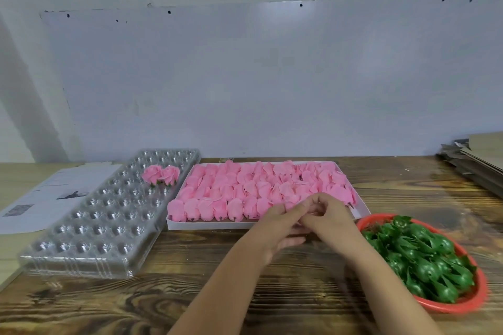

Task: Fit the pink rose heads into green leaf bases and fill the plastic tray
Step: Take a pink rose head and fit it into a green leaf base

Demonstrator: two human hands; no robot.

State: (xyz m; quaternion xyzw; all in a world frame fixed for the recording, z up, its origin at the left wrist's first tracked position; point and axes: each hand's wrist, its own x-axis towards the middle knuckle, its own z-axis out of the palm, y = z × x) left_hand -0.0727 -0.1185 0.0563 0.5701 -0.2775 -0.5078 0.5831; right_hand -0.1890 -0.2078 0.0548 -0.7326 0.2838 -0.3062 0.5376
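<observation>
both hands, left hand and right hand, meet at the white cardboard box of pink rose heads, fingers curled, perhaps pinching one; grip unclear.

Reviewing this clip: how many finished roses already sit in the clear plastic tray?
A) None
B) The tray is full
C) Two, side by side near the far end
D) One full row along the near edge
C: two pink finished roses with green bases sit side by side near the far end of the clear plastic tray; every other pocket that shows holds nothing.
</observation>
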